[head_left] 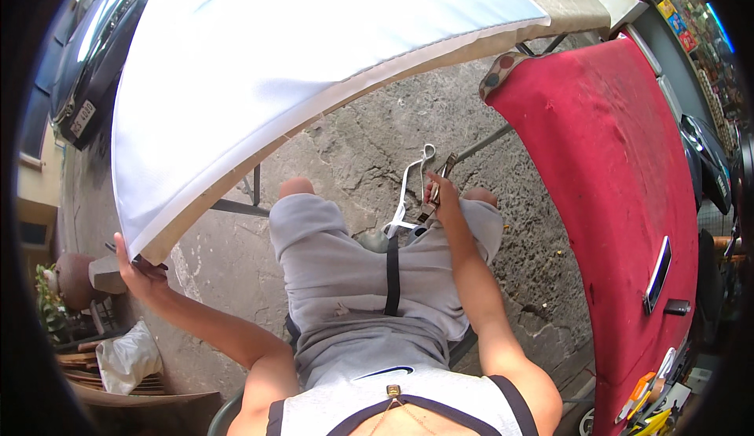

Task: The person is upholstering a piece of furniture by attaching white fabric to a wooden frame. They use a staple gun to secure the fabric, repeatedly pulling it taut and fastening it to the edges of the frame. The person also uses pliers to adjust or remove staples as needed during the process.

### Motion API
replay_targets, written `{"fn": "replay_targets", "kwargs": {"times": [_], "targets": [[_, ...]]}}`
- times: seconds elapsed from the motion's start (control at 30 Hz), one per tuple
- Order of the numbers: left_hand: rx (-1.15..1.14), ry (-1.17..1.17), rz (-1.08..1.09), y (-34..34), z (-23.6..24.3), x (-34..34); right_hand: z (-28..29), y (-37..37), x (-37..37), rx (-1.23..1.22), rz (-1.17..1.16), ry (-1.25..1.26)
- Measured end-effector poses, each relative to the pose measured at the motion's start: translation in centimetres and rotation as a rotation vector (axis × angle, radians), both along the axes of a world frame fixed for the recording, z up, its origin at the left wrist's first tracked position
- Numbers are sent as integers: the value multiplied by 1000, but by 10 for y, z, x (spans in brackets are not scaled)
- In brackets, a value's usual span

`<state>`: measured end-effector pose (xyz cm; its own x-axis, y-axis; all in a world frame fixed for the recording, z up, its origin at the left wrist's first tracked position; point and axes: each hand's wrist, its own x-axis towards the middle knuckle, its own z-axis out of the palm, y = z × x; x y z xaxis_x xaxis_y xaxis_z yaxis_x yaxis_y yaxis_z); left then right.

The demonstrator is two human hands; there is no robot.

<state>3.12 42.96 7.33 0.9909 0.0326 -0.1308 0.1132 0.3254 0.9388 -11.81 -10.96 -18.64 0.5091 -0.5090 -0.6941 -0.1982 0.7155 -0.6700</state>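
The left hand [140,272] grips the corner of a white panel [298,67], fingers closed around its edge. The right hand [444,200] is over the lap, fingers closed on pliers [437,188], beside a white strap [408,188]. A red board [613,200] stands on the right.

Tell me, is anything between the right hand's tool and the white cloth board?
Nothing solid: the right hand holds the tool over the knee, open ground separating it from the board, whose corner the left hand grips.
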Motion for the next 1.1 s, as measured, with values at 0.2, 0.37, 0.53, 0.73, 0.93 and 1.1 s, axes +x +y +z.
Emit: {"fn": "replay_targets", "kwargs": {"times": [0.2, 0.37, 0.53, 0.73, 0.93, 1.1], "targets": [[48, -112, 403, -41, 6, -1, 19, 6, 17, 96, 21, -60], [140, -160, 294, -24, 9, -10, 27, 19, 16, -32, 64, -57], [294, -240, 525, -96, 25, -46, 21, 14, 4, -112, 110, -78], [348, -230, 391, -107, 18, -61, 39, 18, -12, -323, 119, -129], [321, -196, 210, -86, 14, -52, 179, 69, -48, -549, 130, -314], [419, -171, 190, -56, 18, -21, 311, 52, -44, -1139, 143, -356]]}}
